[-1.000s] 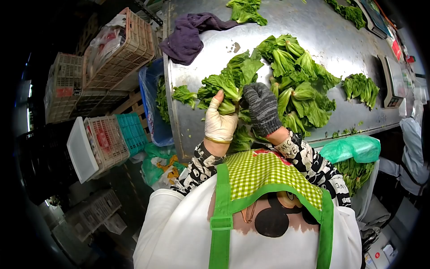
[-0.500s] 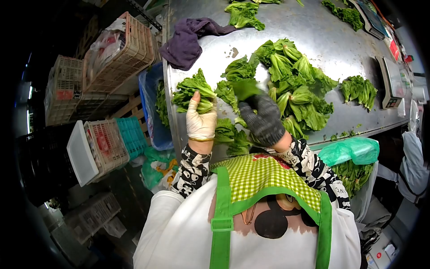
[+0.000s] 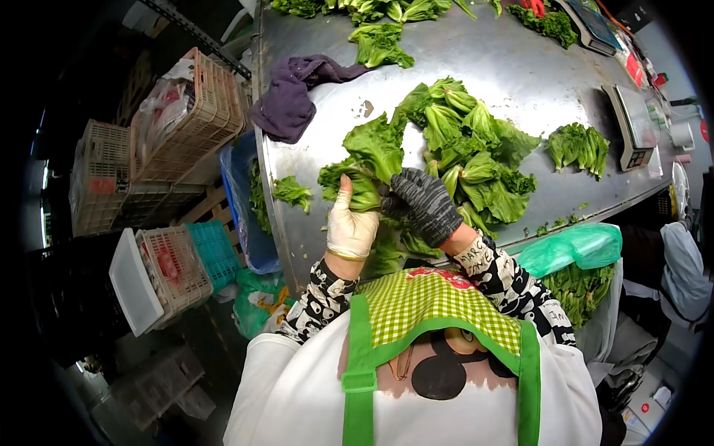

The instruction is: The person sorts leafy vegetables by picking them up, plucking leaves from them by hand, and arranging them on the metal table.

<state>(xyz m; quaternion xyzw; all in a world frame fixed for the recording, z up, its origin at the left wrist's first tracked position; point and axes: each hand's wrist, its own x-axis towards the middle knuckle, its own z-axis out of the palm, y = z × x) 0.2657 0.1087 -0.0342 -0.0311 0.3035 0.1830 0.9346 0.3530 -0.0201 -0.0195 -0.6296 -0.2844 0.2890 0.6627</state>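
Note:
My left hand [image 3: 352, 229], in a pale cream glove, is closed around a small bunch of leafy lettuce [image 3: 355, 186], thumb on top. My right hand [image 3: 424, 206], in a dark grey knit glove, pinches the base of a broad lettuce leaf [image 3: 377, 145] right beside that bunch. The right fingertips are partly hidden behind the leaves. A large heap of lettuce [image 3: 483, 156] lies just to the right, on the metal table [image 3: 327, 97]. Loose leaves lie below my hands, and a small leaf piece [image 3: 292, 193] rests to the left.
A purple cloth [image 3: 286, 100] lies at the table's left edge. Another small lettuce bunch [image 3: 579, 149] sits near a scale [image 3: 632, 126] on the right. A blue-lined bin [image 3: 249, 215] and stacked crates [image 3: 186, 123] stand left. At the near right is a green plastic bag [image 3: 573, 249] over greens.
My hands have come closer together. The left moved right with its bunch, and the right brought a leaf up against it. A small leaf piece now lies apart at the left.

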